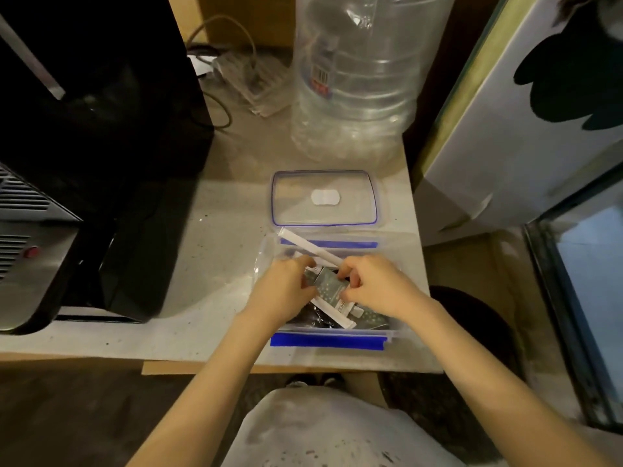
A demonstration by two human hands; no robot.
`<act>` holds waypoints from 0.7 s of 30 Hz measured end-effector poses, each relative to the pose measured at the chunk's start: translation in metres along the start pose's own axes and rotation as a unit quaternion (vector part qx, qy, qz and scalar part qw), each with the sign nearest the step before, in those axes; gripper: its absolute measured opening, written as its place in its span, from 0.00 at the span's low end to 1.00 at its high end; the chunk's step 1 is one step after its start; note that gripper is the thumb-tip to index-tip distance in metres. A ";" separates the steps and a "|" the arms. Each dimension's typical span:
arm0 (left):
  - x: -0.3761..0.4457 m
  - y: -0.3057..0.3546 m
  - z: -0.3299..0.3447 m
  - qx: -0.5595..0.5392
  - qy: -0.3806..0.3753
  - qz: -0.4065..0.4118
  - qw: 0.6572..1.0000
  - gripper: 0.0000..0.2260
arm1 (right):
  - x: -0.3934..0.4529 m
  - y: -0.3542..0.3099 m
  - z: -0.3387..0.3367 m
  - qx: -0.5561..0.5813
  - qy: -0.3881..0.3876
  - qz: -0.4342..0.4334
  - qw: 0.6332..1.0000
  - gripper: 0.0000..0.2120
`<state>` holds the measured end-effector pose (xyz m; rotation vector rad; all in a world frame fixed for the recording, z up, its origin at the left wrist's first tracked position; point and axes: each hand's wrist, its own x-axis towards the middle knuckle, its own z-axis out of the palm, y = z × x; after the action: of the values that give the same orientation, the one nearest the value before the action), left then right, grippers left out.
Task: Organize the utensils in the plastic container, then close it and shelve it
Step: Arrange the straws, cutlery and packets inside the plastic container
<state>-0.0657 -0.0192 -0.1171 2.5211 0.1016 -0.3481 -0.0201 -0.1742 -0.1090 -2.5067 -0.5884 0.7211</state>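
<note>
Clear plastic container (332,333) open on the pale speckled table (209,251), close to the near edge, blue clip flap (327,342) folded down along the front wall. Lid (324,198) off, lying flat on the table just behind the container, touching or nearly touching its far rim; white oval patch at its centre. Inside the container: a jumble of wrapped utensils, dark packets (315,318) at the bottom, a long white paper sleeve (333,313) lying slantwise over them, another white sleeve (308,246) propped across the far rim and sticking out over the back left corner.

Both hands down in the container. Left hand (281,288) on the left side, grip narrow, thumb and fingers pinched on the left edge of a grey-green dotted packet (328,286). Right hand (374,284) opposite, grip likewise narrow, fingertips closed on the right edge of the same packet. Packet held between the two hands, tilted, above the rest of the contents.

Behind the lid, a large clear water bottle (357,79) standing upright. Far left, a black box-shaped appliance (101,129) with a silver vented unit (30,251) beside it. Cables (219,62) at the back of the table. On the right, off the table, a white panel (526,129) leaning.
</note>
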 end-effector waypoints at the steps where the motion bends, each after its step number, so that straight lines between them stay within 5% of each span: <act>1: 0.001 -0.001 0.002 0.004 0.016 -0.007 1.000 0.17 | -0.001 0.000 0.002 -0.017 0.017 0.002 1.000 0.14; 8: 0.001 -0.003 0.019 0.082 0.085 -0.040 0.992 0.20 | 0.000 -0.002 0.012 -0.066 0.066 0.015 0.996 0.17; 21: -0.002 -0.001 0.016 0.060 0.109 -0.045 0.991 0.17 | -0.017 0.005 -0.032 0.117 0.053 0.086 0.988 0.04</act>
<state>-0.0710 -0.0273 -0.1295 2.6729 0.2872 -0.1156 -0.0134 -0.1969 -0.0806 -2.3774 -0.2365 0.6706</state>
